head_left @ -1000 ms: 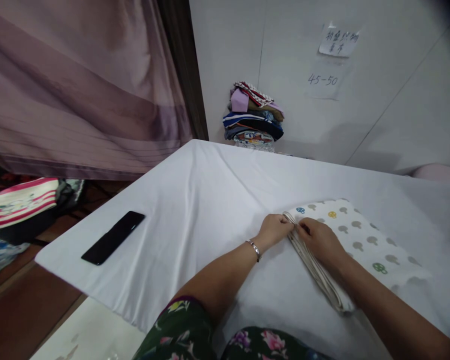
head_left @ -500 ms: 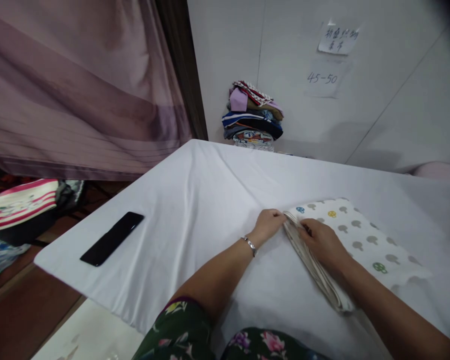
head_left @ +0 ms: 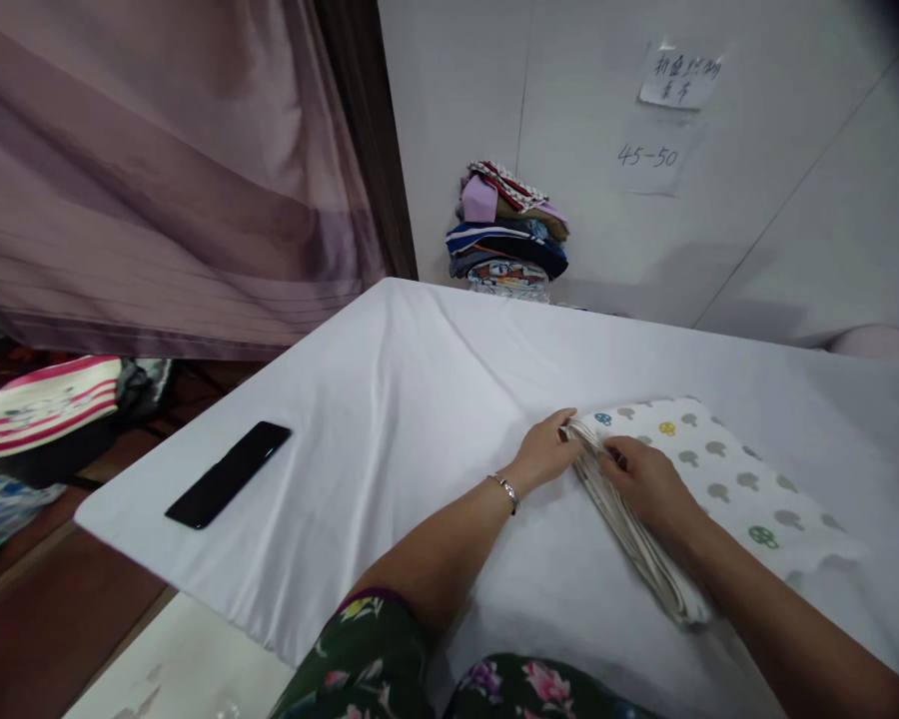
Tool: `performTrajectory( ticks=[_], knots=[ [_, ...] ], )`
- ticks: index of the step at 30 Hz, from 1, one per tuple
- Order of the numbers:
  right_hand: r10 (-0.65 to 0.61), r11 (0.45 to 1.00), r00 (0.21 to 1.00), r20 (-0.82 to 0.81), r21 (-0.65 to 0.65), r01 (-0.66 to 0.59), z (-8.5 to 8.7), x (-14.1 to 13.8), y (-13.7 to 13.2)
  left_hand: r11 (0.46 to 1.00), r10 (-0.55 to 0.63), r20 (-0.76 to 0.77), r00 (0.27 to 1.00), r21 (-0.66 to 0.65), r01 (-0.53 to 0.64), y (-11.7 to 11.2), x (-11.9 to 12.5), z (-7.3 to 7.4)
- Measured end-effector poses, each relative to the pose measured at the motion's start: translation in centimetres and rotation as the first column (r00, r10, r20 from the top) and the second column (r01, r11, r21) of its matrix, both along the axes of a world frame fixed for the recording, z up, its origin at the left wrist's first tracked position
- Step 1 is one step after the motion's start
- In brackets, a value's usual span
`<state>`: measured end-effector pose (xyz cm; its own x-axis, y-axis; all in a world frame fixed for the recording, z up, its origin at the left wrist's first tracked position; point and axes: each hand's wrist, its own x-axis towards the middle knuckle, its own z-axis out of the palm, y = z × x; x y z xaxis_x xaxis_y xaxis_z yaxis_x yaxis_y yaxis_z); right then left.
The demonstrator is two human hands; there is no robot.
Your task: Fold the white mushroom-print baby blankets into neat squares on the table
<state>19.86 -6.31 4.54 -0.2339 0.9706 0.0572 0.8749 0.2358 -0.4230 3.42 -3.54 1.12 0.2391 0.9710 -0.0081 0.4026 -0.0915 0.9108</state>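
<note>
A folded white cloth [head_left: 719,464] printed with grey mushrooms, plus a few blue, yellow and green ones, lies on the right of the white-covered table. Its layered edges face me. My left hand [head_left: 548,449], with a bracelet on its wrist, pinches the far left corner of those layers between thumb and fingers. Just to the right, my right hand [head_left: 644,484] grips the same layered edge a little nearer to me, its fingertips partly tucked behind the fabric.
A black phone [head_left: 229,474] lies on the table's left side [head_left: 330,429]. Behind the table, a stack of folded fabrics [head_left: 507,235] stands against the wall. A pink curtain [head_left: 157,180] hangs at the left, with more cloths [head_left: 45,404] below it. Handwritten papers [head_left: 680,78] are taped to the wall.
My left hand has shifted slightly right around the cloth's corner, its index finger now raised and thumb against the layers. My right hand keeps its grip; the cloth lies almost the same.
</note>
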Motion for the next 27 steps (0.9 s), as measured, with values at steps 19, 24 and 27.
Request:
performTrajectory(
  ticks=[19,24,27],
  knots=[
    [0.031,0.998,0.954,0.298,0.050,-0.048,0.3,-0.8,-0.4,0.946,0.080,-0.336,0.938,0.324,0.036,0.7,0.1,-0.8],
    [0.055,0.997,0.920,0.388,0.034,-0.074,0.9,-1.7,-0.2,0.949,0.127,-0.345,0.930,0.314,-0.013,0.9,0.3,-0.8],
    [0.032,0.997,0.907,0.420,0.054,-0.060,0.8,-1.8,0.1,0.954,0.129,-0.349,0.928,0.298,-0.021,0.9,0.2,-0.7]
  ],
)
